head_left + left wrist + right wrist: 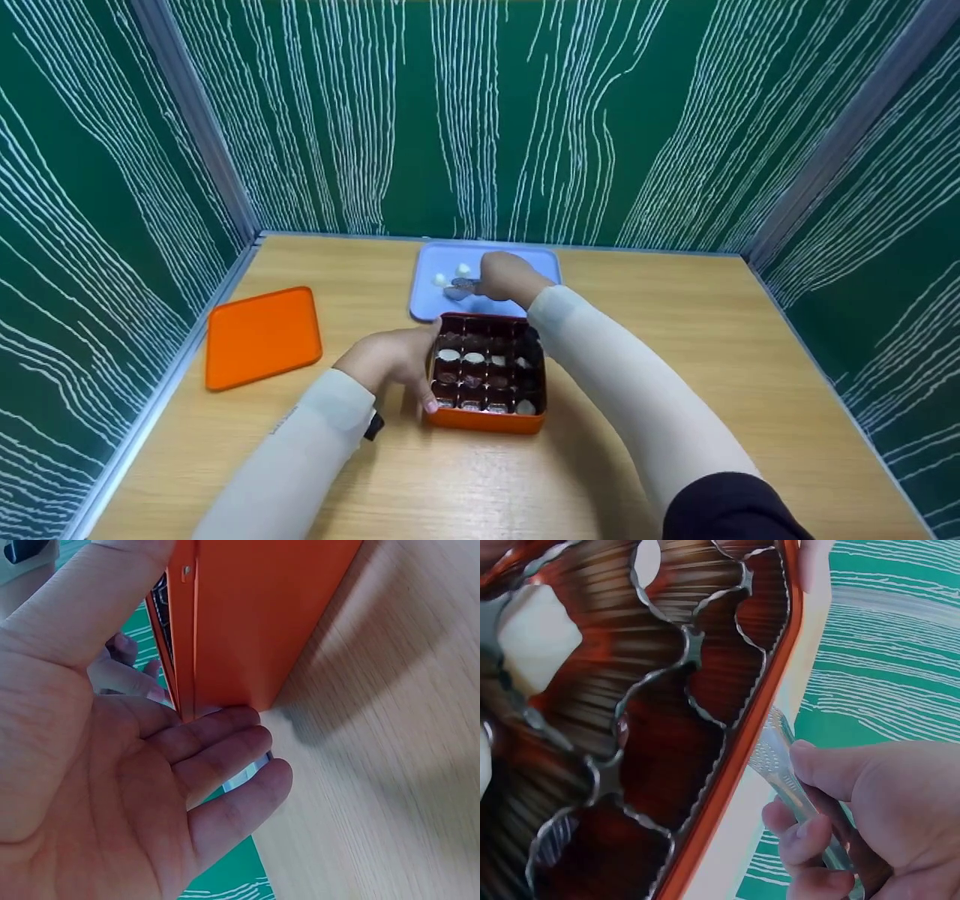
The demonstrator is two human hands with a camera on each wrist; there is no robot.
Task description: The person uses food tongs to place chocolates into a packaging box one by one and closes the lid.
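An orange square box (486,422) with a dark brown divided insert stands on the table, white and dark pieces in some of its compartments. My left hand (395,360) rests against the box's left wall, thumb at the near corner and fingers toward the far one. In the left wrist view its palm (97,787) shows open, its fingers nearly straight. Beyond the box, my right hand (510,276) grips metal tongs (787,780), their perforated tips low over a light blue tray (540,260). Two small white pieces (463,268) lie on the tray near the tips.
An orange lid-like tray (262,337) lies at the left of the wooden table (675,337). Green panels (465,112) with white wavy lines stand at the back and both sides. My right forearm (637,390) passes over the box's right edge.
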